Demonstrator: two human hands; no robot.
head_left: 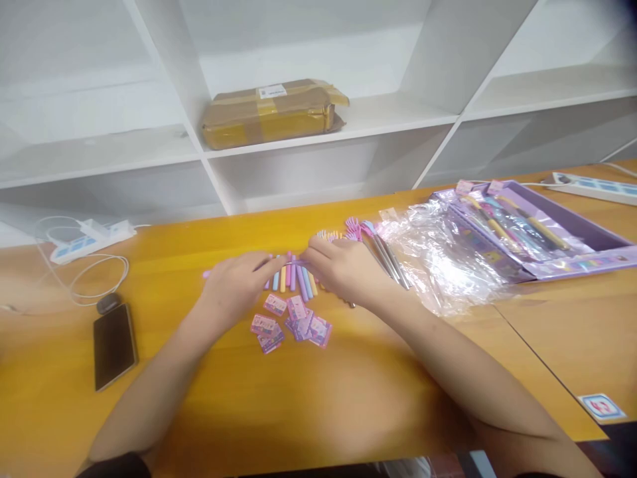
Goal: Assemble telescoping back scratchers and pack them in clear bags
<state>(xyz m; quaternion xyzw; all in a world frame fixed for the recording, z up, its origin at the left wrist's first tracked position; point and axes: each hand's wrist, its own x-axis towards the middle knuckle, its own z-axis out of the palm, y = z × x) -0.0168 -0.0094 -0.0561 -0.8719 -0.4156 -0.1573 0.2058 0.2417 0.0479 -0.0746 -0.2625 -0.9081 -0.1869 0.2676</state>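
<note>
A row of slim pastel sticks [300, 281], in lilac, blue, yellow and pink, lies on the table; they look like small pens or crayons. My left hand [236, 282] rests over the left part of the row, its fingers drawn together and the index finger reaching the sticks' far ends. From the other side my right hand [341, 265] bends its fingers down over the right part, fingertips at a lilac stick. Whatever either hand pinches is hidden by fingers and blur. Just nearer than the row lie several small pink and purple printed cards [298, 320], partly overlapping.
Right of my hands are silver pens with pink and blue tops [391, 259], crumpled clear plastic [438, 259] and an open purple box [580, 269] holding wrapped pens. A phone [114, 348] and power strip [92, 241] lie left. Behind, a cardboard parcel [269, 116] occupies a white shelf.
</note>
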